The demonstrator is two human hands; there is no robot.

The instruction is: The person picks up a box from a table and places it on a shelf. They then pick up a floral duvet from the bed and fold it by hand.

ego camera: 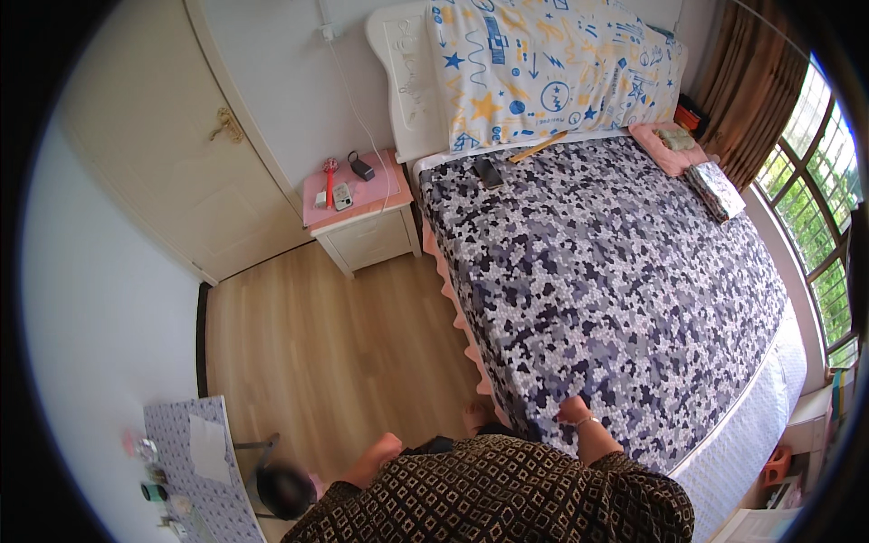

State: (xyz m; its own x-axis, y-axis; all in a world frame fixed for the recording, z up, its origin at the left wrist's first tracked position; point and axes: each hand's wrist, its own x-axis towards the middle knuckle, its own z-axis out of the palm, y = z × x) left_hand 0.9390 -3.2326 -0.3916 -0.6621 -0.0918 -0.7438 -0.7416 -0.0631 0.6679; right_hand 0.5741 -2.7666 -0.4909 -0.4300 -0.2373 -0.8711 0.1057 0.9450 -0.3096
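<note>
A bed covered with a black, grey and white patterned sheet (611,271) lies before me. My right hand (575,410), a bracelet at its wrist, is at the sheet near the bed's lower left corner. Its fingers look bent, but whether they grip the cloth cannot be seen. My left hand (388,446) is curled over the floor beside the bed, with nothing visible in it. At the top of the sheet lie a dark phone (487,174) and a yellow strip (538,147). A white cloth with blue and yellow drawings (543,75) hangs over the headboard (407,81).
A white nightstand (370,241) holds small items at the bed's upper left. Folded textiles, one of them pink (662,153), lie on the window side. Lower left stand a stool with a round black seat (286,490) and a table with a patterned cover (170,424).
</note>
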